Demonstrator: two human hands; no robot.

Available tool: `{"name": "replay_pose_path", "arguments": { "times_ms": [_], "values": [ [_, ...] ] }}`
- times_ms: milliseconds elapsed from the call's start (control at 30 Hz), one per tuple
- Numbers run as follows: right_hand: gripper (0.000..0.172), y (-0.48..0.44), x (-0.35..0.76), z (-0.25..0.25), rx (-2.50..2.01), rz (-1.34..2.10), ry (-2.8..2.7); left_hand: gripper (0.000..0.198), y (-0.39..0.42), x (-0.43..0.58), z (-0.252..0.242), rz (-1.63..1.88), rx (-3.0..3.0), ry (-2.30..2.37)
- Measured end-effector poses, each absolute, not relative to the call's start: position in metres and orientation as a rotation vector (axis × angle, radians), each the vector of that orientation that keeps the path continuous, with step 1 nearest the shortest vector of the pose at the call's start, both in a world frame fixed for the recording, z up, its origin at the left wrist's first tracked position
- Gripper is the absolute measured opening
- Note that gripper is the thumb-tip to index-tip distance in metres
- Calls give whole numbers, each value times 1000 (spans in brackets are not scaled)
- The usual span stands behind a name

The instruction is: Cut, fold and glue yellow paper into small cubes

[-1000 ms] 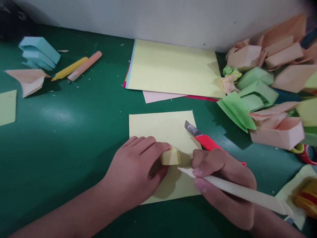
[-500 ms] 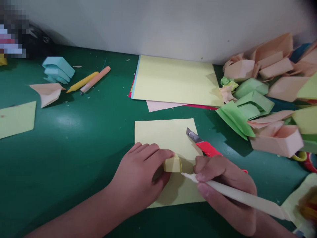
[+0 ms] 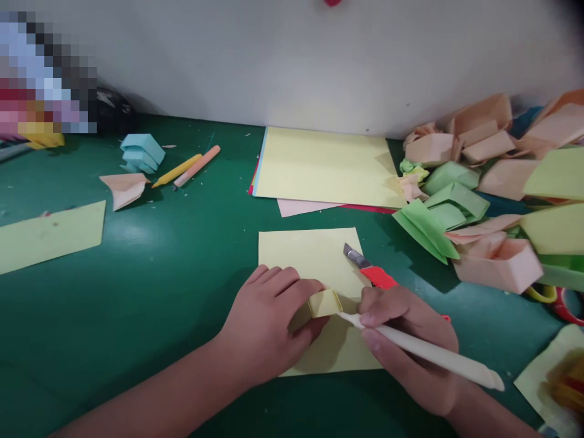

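Observation:
Between the thumb and fingers of my left hand [image 3: 274, 322] is a small folded yellow paper piece [image 3: 325, 303], held above a pale yellow sheet [image 3: 305, 246]. My right hand [image 3: 408, 334] grips a white pen-like tool [image 3: 433, 356] with a tapered tip. That tip is at the lower right corner of the folded piece; I cannot tell whether it presses on it. A red utility knife [image 3: 376, 275] lies on the sheet with its blade pointing to the upper left, its handle partly hidden behind my right hand.
A stack of coloured paper [image 3: 326, 167] lies by the wall. At right sit several folded paper pieces [image 3: 495, 264] and scissors handles [image 3: 568, 304]. Leftward are a blue folded paper [image 3: 141, 152], a yellow marker [image 3: 177, 170], an orange marker [image 3: 198, 165] and a pale green strip [image 3: 55, 234].
The camera view has shifted, so most things on the table sit lower in the picture. The folded paper piece is tilted slightly in my left hand, and the tool's tip stays at its corner.

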State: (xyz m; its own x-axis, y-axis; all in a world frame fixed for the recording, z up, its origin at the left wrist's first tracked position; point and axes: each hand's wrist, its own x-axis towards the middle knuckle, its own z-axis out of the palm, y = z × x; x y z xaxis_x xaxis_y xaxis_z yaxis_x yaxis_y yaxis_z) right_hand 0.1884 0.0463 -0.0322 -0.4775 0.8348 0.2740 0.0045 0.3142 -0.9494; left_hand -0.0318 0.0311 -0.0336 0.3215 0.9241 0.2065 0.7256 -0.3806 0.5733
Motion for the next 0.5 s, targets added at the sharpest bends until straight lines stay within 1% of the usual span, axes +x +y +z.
{"name": "replay_pose_path", "arguments": {
  "times_ms": [133,333,500],
  "values": [
    [22,47,189,-33,-747,1243,-1763,27,32,-32,-37,741,2236,1470],
    [21,47,192,-38,-753,1218,-1758,39,34,-33,-41,763,2243,1479],
    [18,47,195,-44,-828,1135,-1704,39,35,-33,-39,715,2194,1494]
  ]
}}
